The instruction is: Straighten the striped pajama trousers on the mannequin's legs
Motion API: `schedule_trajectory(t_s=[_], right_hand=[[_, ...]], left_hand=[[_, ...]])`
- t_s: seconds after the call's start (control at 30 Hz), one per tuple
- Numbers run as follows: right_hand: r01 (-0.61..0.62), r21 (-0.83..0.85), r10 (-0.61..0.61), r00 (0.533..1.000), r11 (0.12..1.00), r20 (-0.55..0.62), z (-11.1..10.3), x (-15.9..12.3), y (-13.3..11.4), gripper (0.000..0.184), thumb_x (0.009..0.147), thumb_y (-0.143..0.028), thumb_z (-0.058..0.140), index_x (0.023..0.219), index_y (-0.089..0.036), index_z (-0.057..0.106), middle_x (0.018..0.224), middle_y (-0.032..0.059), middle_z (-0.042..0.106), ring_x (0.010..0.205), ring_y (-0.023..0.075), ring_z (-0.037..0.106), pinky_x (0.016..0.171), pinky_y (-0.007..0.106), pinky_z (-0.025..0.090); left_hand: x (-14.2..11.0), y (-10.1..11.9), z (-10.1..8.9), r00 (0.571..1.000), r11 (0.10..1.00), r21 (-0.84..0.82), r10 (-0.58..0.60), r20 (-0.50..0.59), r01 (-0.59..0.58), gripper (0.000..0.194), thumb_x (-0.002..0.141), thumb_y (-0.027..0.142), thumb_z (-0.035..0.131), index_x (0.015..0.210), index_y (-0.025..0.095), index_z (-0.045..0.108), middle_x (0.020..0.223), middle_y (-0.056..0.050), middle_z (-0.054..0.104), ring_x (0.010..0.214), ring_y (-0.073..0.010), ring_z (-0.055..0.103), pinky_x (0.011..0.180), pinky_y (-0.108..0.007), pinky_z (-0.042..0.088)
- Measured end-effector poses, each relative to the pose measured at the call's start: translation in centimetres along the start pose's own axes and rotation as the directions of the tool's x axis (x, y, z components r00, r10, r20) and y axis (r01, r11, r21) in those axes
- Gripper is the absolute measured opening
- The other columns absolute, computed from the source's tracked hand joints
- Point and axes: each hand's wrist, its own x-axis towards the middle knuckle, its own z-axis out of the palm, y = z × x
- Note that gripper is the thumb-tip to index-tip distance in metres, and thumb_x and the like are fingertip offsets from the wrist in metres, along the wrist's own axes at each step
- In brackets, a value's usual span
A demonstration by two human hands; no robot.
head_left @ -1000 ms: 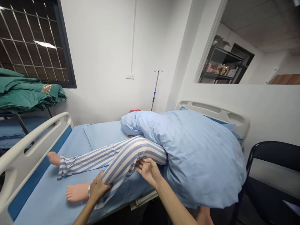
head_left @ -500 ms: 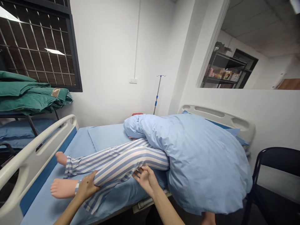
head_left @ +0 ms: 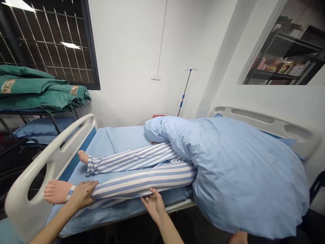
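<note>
On the bed (head_left: 124, 140) lie two legs in blue-and-white striped trousers. My left hand (head_left: 82, 196) wraps round the near leg (head_left: 142, 179) just above the ankle, fingers over the top. Beyond it the bare near foot (head_left: 58, 191) points at the footboard. At the knee, my right hand (head_left: 154, 205) cups the near leg from its lower side, thumb against the cloth and fingertips partly hidden beneath. The far leg (head_left: 134, 157) lies behind, its bare foot (head_left: 82, 157) showing. A light blue quilt (head_left: 228, 159) covers the upper body.
A cream footboard (head_left: 61, 149) stands at the left and a headboard (head_left: 274, 127) at the right. Behind the bed rises an IV pole (head_left: 185, 92). Green folded bedding (head_left: 48, 93) is piled on a rack by the barred window. The quilt hangs over the bed's near side.
The near leg has gone from bent at the knee to nearly straight and lower, with both my hands still on it. Its foot has moved closer to the footboard. The view has shifted right.
</note>
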Motion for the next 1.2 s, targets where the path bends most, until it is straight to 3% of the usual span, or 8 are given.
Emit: schedule_trajectory(t_s=[0.3, 0.47, 0.6, 0.83, 0.9, 1.0, 1.2], right_hand=[[-0.046, 0.002, 0.046, 0.996, 0.999, -0.080, -1.4, 1.7, 2.4, 0.017, 0.063, -0.022, 0.066, 0.073, -0.020, 0.052, 0.074, -0.0016, 0.063, 0.079, 0.0167, 0.061, 0.079, 0.036, 0.049], [-0.052, 0.005, 0.052, 0.995, 0.999, -0.081, -1.8, 2.5, 3.2, 0.016, 0.063, -0.024, 0.065, 0.072, -0.021, 0.053, 0.070, -0.0024, 0.061, 0.075, 0.0159, 0.060, 0.080, 0.035, 0.048], [-0.049, 0.001, 0.048, 0.995, 0.999, -0.092, -1.3, 2.5, 3.0, 0.016, 0.063, -0.024, 0.066, 0.068, -0.021, 0.051, 0.063, -0.0033, 0.058, 0.071, 0.0156, 0.060, 0.077, 0.034, 0.049], [-0.042, 0.058, 0.044, 0.999, 0.997, -0.020, 0.3, 1.7, 1.8, 0.015, 0.063, -0.021, 0.066, 0.065, -0.021, 0.051, 0.058, -0.0037, 0.056, 0.070, 0.0166, 0.060, 0.077, 0.034, 0.047], [-0.038, 0.076, 0.039, 0.999, 0.996, -0.014, 0.3, 1.8, 1.7, 0.015, 0.063, -0.021, 0.066, 0.064, -0.021, 0.051, 0.054, -0.0043, 0.052, 0.069, 0.0168, 0.059, 0.077, 0.035, 0.047], [-0.037, 0.077, 0.041, 0.998, 0.996, -0.050, -0.2, 2.2, 2.1, 0.017, 0.061, -0.022, 0.067, 0.062, -0.021, 0.050, 0.050, -0.0054, 0.048, 0.064, 0.0164, 0.058, 0.077, 0.036, 0.047], [-0.039, -0.013, 0.037, 0.990, 0.999, -0.137, -3.4, 2.7, 3.2, 0.022, 0.058, -0.026, 0.070, 0.063, -0.021, 0.049, 0.050, -0.0066, 0.047, 0.059, 0.0152, 0.058, 0.073, 0.034, 0.047]], left_hand=[[0.6, -1.1, 1.3, 0.999, 0.997, 0.073, 0.033, 0.030, -0.035, 0.051, 0.059, 0.015, 0.047, 0.110, 0.020, 0.051, 0.103, -0.009, 0.061, 0.097, -0.0275, 0.054, 0.082, -0.038, 0.036], [1.5, -1.7, 1.1, 0.997, 0.993, 0.096, 0.070, 0.022, -0.072, 0.051, 0.058, 0.012, 0.046, 0.107, 0.020, 0.053, 0.100, -0.009, 0.062, 0.094, -0.0275, 0.053, 0.080, -0.039, 0.035], [2.0, -2.2, -0.3, 0.995, 0.992, 0.080, 0.103, 0.000, -0.102, 0.047, 0.058, 0.012, 0.048, 0.104, 0.019, 0.054, 0.097, -0.009, 0.061, 0.093, -0.0280, 0.053, 0.079, -0.039, 0.035], [2.7, -2.4, -5.0, 0.986, 0.979, 0.122, 0.165, 0.009, -0.165, 0.044, 0.058, 0.013, 0.049, 0.101, 0.018, 0.055, 0.094, -0.010, 0.060, 0.089, -0.0282, 0.052, 0.079, -0.039, 0.034], [3.0, -2.6, -5.4, 0.986, 0.977, 0.132, 0.169, 0.003, -0.168, 0.043, 0.058, 0.014, 0.049, 0.100, 0.018, 0.055, 0.094, -0.010, 0.060, 0.088, -0.0283, 0.052, 0.079, -0.040, 0.034], [3.3, -2.9, -3.9, 0.989, 0.984, 0.094, 0.150, 0.007, -0.150, 0.045, 0.058, 0.014, 0.049, 0.102, 0.019, 0.055, 0.097, -0.010, 0.061, 0.092, -0.0290, 0.052, 0.080, -0.040, 0.035], [2.3, -2.7, 3.4, 0.995, 0.996, 0.049, 0.076, 0.068, -0.079, 0.055, 0.056, 0.013, 0.047, 0.110, 0.020, 0.053, 0.104, -0.010, 0.061, 0.097, -0.0266, 0.054, 0.084, -0.038, 0.036]])
